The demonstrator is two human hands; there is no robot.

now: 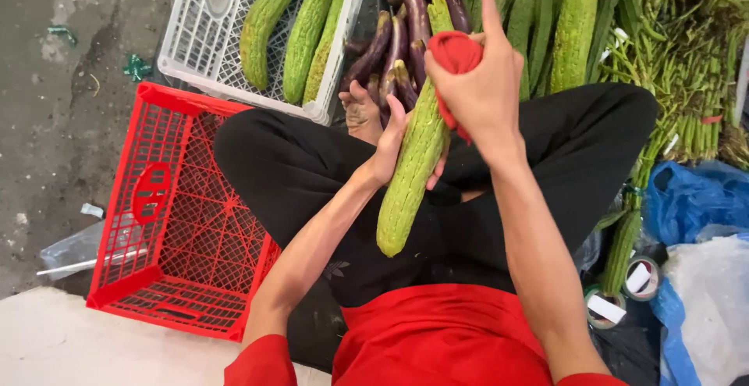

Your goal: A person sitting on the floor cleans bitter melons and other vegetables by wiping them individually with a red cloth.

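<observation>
We look down on a seated person in a red shirt and black trousers [312, 175], legs crossed, working over the lap. Our left hand [394, 140] is closed around the middle of a long, ridged green gourd [409, 179], fingers wrapped behind it and the thumb on its near side; the gourd runs on a slant, its lower tip hanging free over the lap and its upper end rising toward the right hand. Our right hand [480, 89] is closed on a bunched red cloth [455, 52], which presses against the upper part of the gourd; the index finger sticks straight up, clear of the cloth.

Just beyond the hands lies a heap of slender purple aubergines [398, 31], and a bare foot [363, 113] shows beside the left hand. To the right of the aubergines we see a stack of more green gourds [573, 27], and further right bundles of thin green stalks [690, 66] tied with bands. A white plastic crate [199, 31] at upper left holds three gourds laid side by side. A red plastic crate [175, 222] stands on the concrete floor [55, 113] touching the left knee, with nothing visible inside it. At lower right lie blue plastic bags [690, 199], a pale bag, and two rolls of tape [624, 292] beside one more green gourd that leans against the right leg.
</observation>
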